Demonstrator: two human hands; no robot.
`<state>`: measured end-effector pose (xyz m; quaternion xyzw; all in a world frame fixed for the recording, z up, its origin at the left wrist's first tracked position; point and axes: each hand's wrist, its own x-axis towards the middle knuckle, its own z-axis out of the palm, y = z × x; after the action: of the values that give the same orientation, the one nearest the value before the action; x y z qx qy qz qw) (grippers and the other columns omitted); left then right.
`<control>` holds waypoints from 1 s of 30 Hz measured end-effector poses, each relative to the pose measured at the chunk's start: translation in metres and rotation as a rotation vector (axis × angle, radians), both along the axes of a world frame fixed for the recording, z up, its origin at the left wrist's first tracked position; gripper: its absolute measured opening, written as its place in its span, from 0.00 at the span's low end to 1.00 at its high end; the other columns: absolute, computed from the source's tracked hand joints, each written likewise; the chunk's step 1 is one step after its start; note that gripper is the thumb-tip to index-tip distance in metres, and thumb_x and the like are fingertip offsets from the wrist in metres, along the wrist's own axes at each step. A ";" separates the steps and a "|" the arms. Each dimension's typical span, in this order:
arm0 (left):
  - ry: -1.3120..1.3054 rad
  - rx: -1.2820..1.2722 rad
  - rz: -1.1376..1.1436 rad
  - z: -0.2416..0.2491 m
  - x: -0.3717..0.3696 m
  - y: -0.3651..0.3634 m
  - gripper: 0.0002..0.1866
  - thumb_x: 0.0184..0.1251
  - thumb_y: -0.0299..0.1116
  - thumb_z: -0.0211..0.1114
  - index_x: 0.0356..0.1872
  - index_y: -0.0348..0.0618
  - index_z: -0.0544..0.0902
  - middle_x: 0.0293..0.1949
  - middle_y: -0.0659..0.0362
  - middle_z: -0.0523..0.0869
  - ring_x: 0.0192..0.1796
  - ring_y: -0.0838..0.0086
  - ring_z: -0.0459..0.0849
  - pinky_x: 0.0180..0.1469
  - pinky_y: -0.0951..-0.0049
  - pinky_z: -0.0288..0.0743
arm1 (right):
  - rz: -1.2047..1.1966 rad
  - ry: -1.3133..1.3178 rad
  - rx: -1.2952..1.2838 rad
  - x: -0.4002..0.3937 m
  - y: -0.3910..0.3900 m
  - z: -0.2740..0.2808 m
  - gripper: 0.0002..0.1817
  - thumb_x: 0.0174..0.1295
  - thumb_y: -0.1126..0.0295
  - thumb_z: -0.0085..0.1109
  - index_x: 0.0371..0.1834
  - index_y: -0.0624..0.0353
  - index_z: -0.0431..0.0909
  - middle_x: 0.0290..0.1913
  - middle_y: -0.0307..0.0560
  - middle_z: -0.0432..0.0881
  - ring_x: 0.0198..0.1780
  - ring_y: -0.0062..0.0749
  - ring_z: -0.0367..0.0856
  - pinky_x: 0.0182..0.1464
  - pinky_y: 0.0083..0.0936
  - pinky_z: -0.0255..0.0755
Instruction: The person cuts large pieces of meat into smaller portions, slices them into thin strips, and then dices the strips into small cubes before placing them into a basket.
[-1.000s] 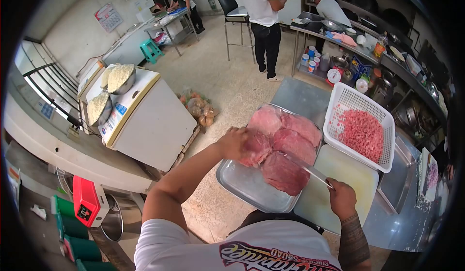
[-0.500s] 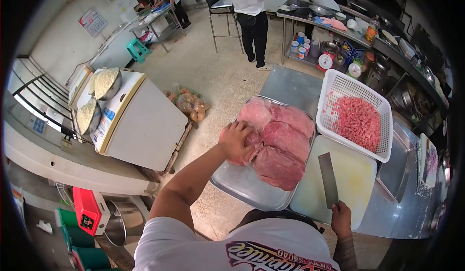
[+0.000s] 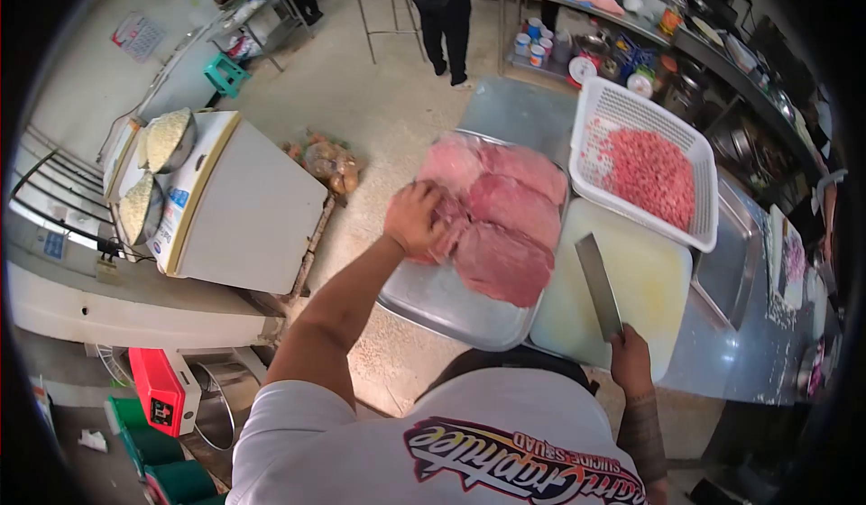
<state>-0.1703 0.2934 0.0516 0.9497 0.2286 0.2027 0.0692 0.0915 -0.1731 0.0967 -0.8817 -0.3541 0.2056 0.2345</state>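
Large slabs of raw red meat (image 3: 503,263) lie on a metal tray (image 3: 451,311) in front of me. My left hand (image 3: 413,220) reaches over the tray's left side, its fingers curled round the edge of a meat piece (image 3: 448,221). My right hand (image 3: 631,359) grips the handle of a cleaver (image 3: 598,284), its broad blade pointing away from me over a white cutting board (image 3: 645,302). The board sits right of the tray, its surface stained yellowish. Beyond it, a white perforated basket (image 3: 706,234) holds diced meat (image 3: 651,179).
A second metal tray (image 3: 726,266) lies right of the board on the steel table (image 3: 704,361). To the left stands a white chest freezer (image 3: 248,212) with bowls of white shreds (image 3: 170,141). A bag of produce (image 3: 332,162) is on the floor. A person (image 3: 440,18) stands ahead.
The whole view has shifted, so the table and its things appear higher and further left. My left hand stays at the same meat, fingers more curled; the cleaver stays over the board.
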 end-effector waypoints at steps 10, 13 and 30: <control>-0.446 -0.134 0.383 -0.017 -0.016 -0.077 0.29 0.70 0.37 0.71 0.70 0.40 0.78 0.71 0.37 0.76 0.72 0.38 0.74 0.76 0.45 0.66 | 0.177 -0.072 -0.170 0.022 -0.009 0.005 0.16 0.74 0.71 0.57 0.60 0.67 0.71 0.40 0.69 0.87 0.44 0.68 0.87 0.46 0.59 0.79; -0.375 -0.124 0.493 -0.027 -0.042 -0.145 0.30 0.70 0.36 0.72 0.70 0.38 0.77 0.74 0.35 0.72 0.78 0.36 0.67 0.79 0.46 0.62 | 0.225 -0.084 -0.145 0.029 -0.016 -0.002 0.16 0.74 0.70 0.58 0.59 0.67 0.71 0.37 0.68 0.86 0.42 0.68 0.86 0.45 0.59 0.79; -0.973 -1.205 0.783 -0.083 -0.058 -0.249 0.38 0.83 0.22 0.57 0.86 0.43 0.48 0.71 0.46 0.76 0.67 0.65 0.80 0.65 0.63 0.80 | 0.778 -0.150 -0.085 0.100 0.075 0.041 0.13 0.78 0.68 0.56 0.58 0.64 0.72 0.32 0.64 0.85 0.37 0.66 0.86 0.39 0.58 0.76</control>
<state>-0.2282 0.0445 -0.0310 0.4119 0.5524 0.4401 0.5758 0.1914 -0.0984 0.1377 -0.7030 -0.6691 0.2286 0.0761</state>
